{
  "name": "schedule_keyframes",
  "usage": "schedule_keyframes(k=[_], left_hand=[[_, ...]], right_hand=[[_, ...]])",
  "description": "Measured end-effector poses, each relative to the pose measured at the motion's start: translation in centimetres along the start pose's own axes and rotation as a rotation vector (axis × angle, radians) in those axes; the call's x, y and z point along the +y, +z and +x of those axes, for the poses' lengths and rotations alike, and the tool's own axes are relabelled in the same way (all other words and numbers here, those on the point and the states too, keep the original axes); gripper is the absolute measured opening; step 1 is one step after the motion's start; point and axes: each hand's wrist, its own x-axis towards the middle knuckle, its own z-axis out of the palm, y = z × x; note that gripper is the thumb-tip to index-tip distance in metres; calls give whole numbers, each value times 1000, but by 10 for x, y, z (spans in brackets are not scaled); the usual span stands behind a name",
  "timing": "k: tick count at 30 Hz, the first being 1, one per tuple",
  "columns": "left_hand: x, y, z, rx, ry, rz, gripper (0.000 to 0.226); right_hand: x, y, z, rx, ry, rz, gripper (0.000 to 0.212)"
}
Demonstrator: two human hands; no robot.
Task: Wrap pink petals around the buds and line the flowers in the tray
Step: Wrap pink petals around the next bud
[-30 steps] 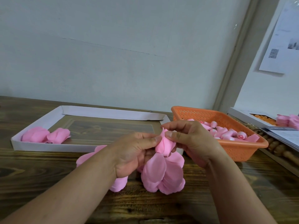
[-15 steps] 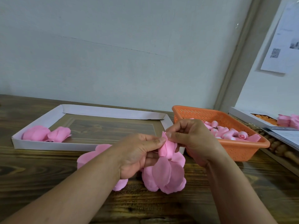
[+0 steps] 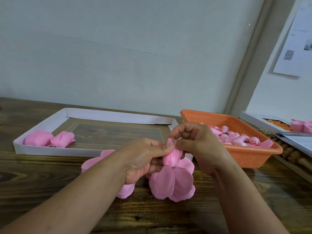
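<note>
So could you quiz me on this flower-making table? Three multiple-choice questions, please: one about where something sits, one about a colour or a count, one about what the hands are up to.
1. Where are the finished flowers?
A. At the left end of the white tray
B. In the basket
C. On the floor

2. What colour is the basket that holds the buds?
A. Blue
B. Orange
C. White

3. What are the hands doing?
A. Both lie flat on the table
B. Both pinch the top of a pink petal piece
C. One lifts the tray

Answers:
1 A: two pink flowers lie side by side at the tray's left end.
2 B: the perforated plastic basket is orange.
3 B: the left hand and right hand meet with fingers closed on the petals' upper tip, the lower petals hanging loose.
</note>
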Motion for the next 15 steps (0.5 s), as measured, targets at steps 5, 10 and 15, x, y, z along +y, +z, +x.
schedule_keyframes(k=[5, 10, 15], left_hand=[[4, 2, -3, 25, 7, 9, 50], [3, 5, -4, 32, 22, 61, 34], [3, 8, -5, 61, -8, 88, 27]], right_hand=[[-2, 2, -1, -17, 24, 35, 19], [-3, 1, -1, -48, 68, 35, 27], [-1, -1, -1, -41, 22, 9, 30]])
